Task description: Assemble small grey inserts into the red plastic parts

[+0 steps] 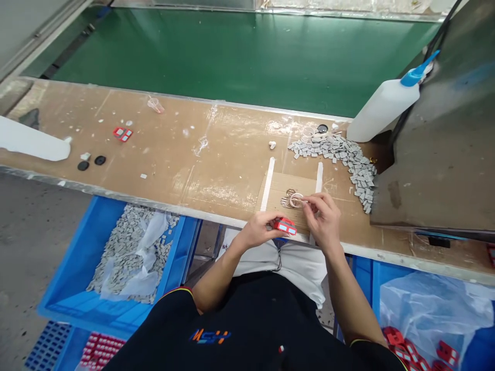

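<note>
Black shirt (263,314) nearest; beyond, red piece (286,224) with pale panels (283,227).

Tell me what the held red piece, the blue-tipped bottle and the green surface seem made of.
Red piece: probably hard plastic, slightly glossy, given its sharp angular shape.
Blue-tipped bottle: likely plastic, satin, from its milky white wall.
Green surface: perhaps rubber or PVC, smooth, by its even sheen.

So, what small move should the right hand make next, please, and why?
Probably bring the stick from the dish to the red piece: the right hand holds the stick at the dish, while the left hand holds the red piece close by.
</note>
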`<state>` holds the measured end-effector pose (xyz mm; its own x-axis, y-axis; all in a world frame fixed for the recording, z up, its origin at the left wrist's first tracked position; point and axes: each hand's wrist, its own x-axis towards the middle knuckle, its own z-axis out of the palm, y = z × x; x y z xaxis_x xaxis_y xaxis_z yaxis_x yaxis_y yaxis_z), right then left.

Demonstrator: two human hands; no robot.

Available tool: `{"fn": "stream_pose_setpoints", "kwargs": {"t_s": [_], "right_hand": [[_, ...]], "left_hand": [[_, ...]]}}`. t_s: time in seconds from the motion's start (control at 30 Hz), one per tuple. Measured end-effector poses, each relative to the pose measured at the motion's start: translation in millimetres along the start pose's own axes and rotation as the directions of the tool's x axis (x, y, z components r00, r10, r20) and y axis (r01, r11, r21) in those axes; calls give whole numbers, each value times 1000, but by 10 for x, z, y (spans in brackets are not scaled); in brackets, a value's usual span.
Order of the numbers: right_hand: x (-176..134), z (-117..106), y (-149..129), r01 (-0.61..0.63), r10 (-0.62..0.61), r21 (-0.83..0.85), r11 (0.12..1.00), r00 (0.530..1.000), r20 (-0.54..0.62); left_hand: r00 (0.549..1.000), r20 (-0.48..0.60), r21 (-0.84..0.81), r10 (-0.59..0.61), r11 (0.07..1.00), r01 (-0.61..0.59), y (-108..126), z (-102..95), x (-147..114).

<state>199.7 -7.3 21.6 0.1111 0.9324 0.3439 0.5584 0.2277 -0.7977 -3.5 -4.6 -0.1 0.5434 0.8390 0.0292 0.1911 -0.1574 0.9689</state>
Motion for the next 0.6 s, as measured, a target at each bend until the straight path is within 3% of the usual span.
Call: {"fn": "stream_pose_setpoints", "kwargs": {"t_s": [0.07,0.17,0.33,0.47,0.6], "right_hand": [[5,2,-6,-37,37,37,999,999,-11],[-27,14,32,-184,192,182,966,981,-32],[-82,40,119,-381,442,410,829,895,-62],[-126,-26,48,-368,455,483,795,888,-73],[-241,-155,-165,-321,379,404,857,923,-70]], "left_hand": [[1000,-2,-19,-29,999,29,-1,-2,10],[999,1,-38,-52,998,52,1,7,18],[999,-20,-8,-43,999,43,5,44,21],[999,-36,40,-40,998,41,4,67,25],[998,-46,75,-31,997,35,2,71,26]]}}
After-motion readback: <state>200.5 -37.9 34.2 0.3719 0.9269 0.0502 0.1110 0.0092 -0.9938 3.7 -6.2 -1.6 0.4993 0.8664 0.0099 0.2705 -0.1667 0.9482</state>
